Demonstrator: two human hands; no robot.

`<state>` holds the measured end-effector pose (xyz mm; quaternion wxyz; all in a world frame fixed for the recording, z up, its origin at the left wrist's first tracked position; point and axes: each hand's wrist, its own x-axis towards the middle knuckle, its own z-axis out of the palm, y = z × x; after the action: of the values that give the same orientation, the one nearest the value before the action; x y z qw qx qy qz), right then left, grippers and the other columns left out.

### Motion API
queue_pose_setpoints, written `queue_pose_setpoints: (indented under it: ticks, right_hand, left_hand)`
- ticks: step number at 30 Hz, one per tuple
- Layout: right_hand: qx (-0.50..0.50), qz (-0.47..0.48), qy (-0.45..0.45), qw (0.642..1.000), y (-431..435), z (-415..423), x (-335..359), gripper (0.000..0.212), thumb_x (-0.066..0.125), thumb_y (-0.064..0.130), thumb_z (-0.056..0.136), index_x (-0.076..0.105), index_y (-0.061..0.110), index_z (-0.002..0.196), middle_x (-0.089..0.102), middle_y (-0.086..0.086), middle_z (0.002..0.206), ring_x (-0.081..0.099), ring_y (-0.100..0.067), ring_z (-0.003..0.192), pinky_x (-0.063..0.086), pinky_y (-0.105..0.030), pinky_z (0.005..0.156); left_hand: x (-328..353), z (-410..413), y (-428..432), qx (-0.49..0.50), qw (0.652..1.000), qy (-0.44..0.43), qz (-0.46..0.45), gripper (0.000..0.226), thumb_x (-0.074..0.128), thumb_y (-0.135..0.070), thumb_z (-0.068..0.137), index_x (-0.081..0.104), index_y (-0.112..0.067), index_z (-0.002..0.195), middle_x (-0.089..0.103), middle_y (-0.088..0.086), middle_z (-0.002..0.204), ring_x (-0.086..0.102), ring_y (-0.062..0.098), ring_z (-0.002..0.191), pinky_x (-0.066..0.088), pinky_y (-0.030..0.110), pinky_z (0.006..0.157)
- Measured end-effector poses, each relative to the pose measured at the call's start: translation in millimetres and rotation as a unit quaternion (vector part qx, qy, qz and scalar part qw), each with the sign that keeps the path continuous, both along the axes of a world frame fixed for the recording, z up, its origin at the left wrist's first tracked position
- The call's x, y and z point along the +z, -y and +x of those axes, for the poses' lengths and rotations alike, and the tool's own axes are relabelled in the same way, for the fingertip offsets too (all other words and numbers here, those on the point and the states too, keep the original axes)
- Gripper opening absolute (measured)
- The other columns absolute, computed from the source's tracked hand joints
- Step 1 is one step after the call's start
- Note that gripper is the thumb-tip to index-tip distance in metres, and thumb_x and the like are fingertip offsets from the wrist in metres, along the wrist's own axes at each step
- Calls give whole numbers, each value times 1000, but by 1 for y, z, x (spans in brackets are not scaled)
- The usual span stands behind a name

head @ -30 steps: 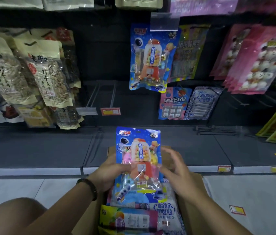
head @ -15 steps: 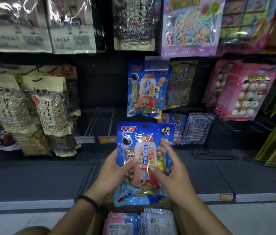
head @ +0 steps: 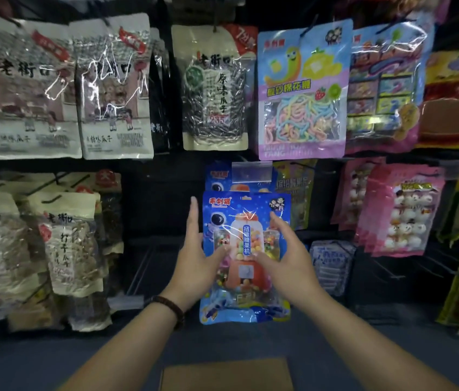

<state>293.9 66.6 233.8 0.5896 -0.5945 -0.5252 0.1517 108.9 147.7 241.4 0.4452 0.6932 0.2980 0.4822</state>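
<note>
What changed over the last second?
The left hand and right hand lifted the blue candy bag out of the cardboard box and up the display, so it now overlaps its hanging twin. The view tilted up with it. Unchanged: both hands grip the bag; the twin hangs where it was.

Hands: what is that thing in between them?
A blue candy bag is between the left hand and the right hand. Both hold it by its sides, thumbs on its front. The head view shows this.
</note>
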Motion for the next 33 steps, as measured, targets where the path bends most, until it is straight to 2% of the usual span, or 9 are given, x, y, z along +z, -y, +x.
queue_pose_setpoints:
  ticks: [5,11,17,21,23,25,27,29,33]
  right_hand:
    - [-31,25,24,999,-19,7,13,87,80,14,91,38,51,157,47,27,153,40,6,140,38,-28,116]
    - [-41,36,38,998,-31,16,25,87,79,22,92,33,56,156,44,25,152,37,4,140,36,-30,114]
    - [-31,0,58,998,-37,21,27,86,80,25,91,32,48,160,46,28,146,40,4,135,39,-31,112]
    - [-27,-21,62,998,-50,26,31,87,79,21,92,32,41,162,47,19,150,42,1,133,41,-19,102]
    - [-35,-34,69,996,-63,29,34,89,79,23,91,30,43,162,47,13,154,45,-6,136,46,-29,109]
    - [-46,-51,73,995,-75,32,39,90,80,25,90,29,46,161,47,7,153,52,-13,133,50,-40,109]
    - [-46,-73,64,994,-86,36,46,89,79,22,90,29,46,160,47,5,152,65,-21,118,59,-41,94]
    - [-39,-101,61,992,-96,40,51,91,78,19,90,28,45,161,44,0,155,72,-27,100,60,-37,74]
    - [-18,-145,79,986,-107,45,55,105,80,32,82,15,55,160,42,-8,158,71,-31,105,61,-39,78]
  left_hand:
    - [14,10,-22,-29,997,-43,63,91,67,-6,101,25,-67,155,47,-19,160,50,9,145,52,49,113]
    - [35,17,-39,-34,990,-89,107,86,62,-3,104,22,-52,163,35,-38,146,39,-34,122,47,8,101]
    - [33,16,-45,-40,989,-105,91,87,62,-8,105,17,-54,163,37,-14,165,62,6,131,59,29,101]
    - [37,21,-55,-37,988,-130,74,87,60,-7,105,13,-50,165,43,-17,155,71,5,111,62,21,86]
    - [40,25,-63,-28,986,-148,65,87,59,-6,106,12,-47,166,53,-23,141,72,2,105,62,19,83]
    - [43,30,-73,-13,987,-155,46,86,58,-4,105,13,-46,166,57,-30,122,76,11,99,65,29,82]
    - [45,35,-87,7,987,-161,25,92,60,-1,102,13,-48,166,61,-27,113,77,27,100,65,47,86]
    - [49,40,-97,8,986,-167,5,99,64,-3,98,11,-54,163,67,-16,125,78,31,98,65,54,84]
    - [44,42,-111,-3,987,-159,-11,108,75,-17,87,5,-71,150,68,-8,136,79,26,101,65,55,86]
